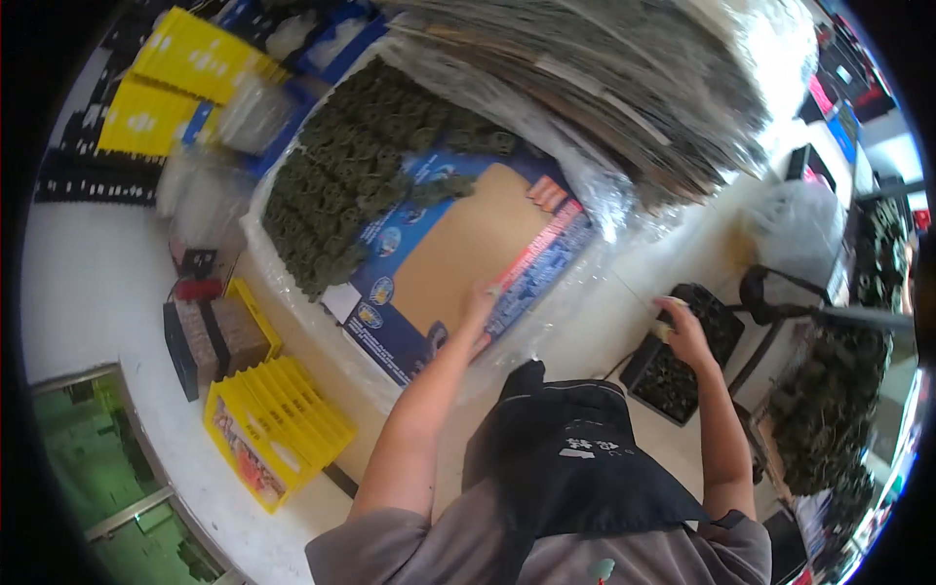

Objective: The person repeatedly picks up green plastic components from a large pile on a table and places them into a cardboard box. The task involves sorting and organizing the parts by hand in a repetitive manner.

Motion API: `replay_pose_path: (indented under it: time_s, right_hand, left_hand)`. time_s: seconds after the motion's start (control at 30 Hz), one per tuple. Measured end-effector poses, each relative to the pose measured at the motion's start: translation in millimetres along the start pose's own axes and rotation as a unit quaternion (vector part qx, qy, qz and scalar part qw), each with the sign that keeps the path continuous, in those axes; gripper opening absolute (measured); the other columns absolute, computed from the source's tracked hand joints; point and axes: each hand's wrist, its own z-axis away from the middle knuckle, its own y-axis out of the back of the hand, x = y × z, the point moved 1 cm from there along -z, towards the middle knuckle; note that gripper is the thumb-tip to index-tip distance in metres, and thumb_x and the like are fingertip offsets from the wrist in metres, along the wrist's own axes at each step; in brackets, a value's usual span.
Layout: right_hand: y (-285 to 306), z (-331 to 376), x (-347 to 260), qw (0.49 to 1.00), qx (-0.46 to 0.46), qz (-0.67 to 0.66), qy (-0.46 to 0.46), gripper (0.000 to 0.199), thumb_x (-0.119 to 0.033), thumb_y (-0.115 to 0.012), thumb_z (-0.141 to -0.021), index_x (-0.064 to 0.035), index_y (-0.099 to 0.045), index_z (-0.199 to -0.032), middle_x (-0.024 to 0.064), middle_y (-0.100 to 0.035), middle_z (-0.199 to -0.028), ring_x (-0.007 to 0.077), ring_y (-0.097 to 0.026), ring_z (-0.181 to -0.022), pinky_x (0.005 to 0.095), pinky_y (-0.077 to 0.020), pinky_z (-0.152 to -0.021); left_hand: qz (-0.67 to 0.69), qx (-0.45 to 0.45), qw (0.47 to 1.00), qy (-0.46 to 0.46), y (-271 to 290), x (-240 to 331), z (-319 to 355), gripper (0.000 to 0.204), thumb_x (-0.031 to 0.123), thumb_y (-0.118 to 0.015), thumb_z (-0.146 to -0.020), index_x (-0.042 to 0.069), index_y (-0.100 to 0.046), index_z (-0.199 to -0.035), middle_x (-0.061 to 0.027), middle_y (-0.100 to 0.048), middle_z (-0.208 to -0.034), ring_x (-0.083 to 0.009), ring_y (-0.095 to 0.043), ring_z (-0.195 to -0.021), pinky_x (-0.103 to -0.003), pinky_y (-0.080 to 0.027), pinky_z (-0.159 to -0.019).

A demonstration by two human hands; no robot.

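Observation:
A printed blue-and-tan cardboard sheet [458, 244] lies in the middle, on a plastic-lined stack. Many small dark green moulded-looking pieces [341, 146] cover its far left part in close rows; their exact kind is too small to tell. My left hand [478, 314] is at the sheet's near right edge, its fingers closed around that edge. Off to the right, my right hand [686, 331] is held with fingers apart above a black tray [673, 375] of similar dark pieces. Pale yellowish coverings show on its fingertips. Nothing is visible in its grasp.
Flattened sheets wrapped in clear plastic [604, 78] are piled at the back. Yellow crates [283, 419] stand at the lower left, and others [185, 78] at the far left. To the right are a dark metal frame [780, 302] and a heap of dark green pieces [829, 419].

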Motion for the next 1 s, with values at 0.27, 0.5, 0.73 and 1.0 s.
replay_pose_path:
  time_s: [0.27,0.5,0.73,1.0]
  right_hand:
    - [-189.5,-266.4,-14.6,0.975,-0.208,0.003,0.073,0.045,-0.028,-0.063,-0.073,-0.0072,-0.051,-0.111,0.0153,-0.054,-0.109,0.0269,-0.052,-0.098,0.0349,-0.0424,-0.081]
    - [-281.9,-426.6,-14.2,0.979,-0.022,0.129,0.155,0.060,-0.026,-0.067,-0.067,-0.0100,-0.042,-0.119,0.0168,-0.040,-0.122,0.0335,-0.038,-0.112,0.0404,-0.0317,-0.094]
    - [-266.0,-538.6,-23.2,0.917,0.121,0.342,0.166,0.078,-0.026,-0.070,-0.061,-0.0095,-0.031,-0.127,0.0124,-0.037,-0.123,0.0296,-0.038,-0.111,0.0424,-0.0315,-0.093]
    - [-309.8,-446.7,40.5,0.951,0.096,0.286,0.071,0.075,-0.035,-0.071,-0.058,-0.0031,-0.037,-0.117,0.0185,-0.043,-0.113,0.0347,-0.047,-0.096,0.0409,-0.0430,-0.077]
  left_hand:
    - [-0.353,0.077,0.924,-0.125,101.2,-25.9,-147.9,0.060,0.024,-0.067,-0.061,0.016,-0.046,-0.117,-0.0121,-0.037,-0.128,-0.0299,-0.028,-0.122,-0.047,-0.028,-0.095]
    - [-0.421,0.118,0.871,-0.223,65.7,-9.6,-273.4,0.081,0.016,-0.070,-0.058,0.018,-0.031,-0.129,-0.0105,-0.032,-0.130,-0.0288,-0.021,-0.126,-0.051,-0.013,-0.102]
    - [-0.354,0.016,0.916,-0.187,74.1,-54.1,-255.8,0.036,0.012,-0.063,-0.058,0.008,-0.056,-0.092,-0.0154,-0.044,-0.116,-0.0294,-0.032,-0.118,-0.052,-0.014,-0.101]
    - [-0.342,0.026,0.935,-0.085,194.6,-88.3,-311.1,0.069,0.023,-0.079,-0.048,0.008,-0.045,-0.106,-0.0213,-0.037,-0.123,-0.0389,-0.032,-0.115,-0.046,-0.024,-0.096]
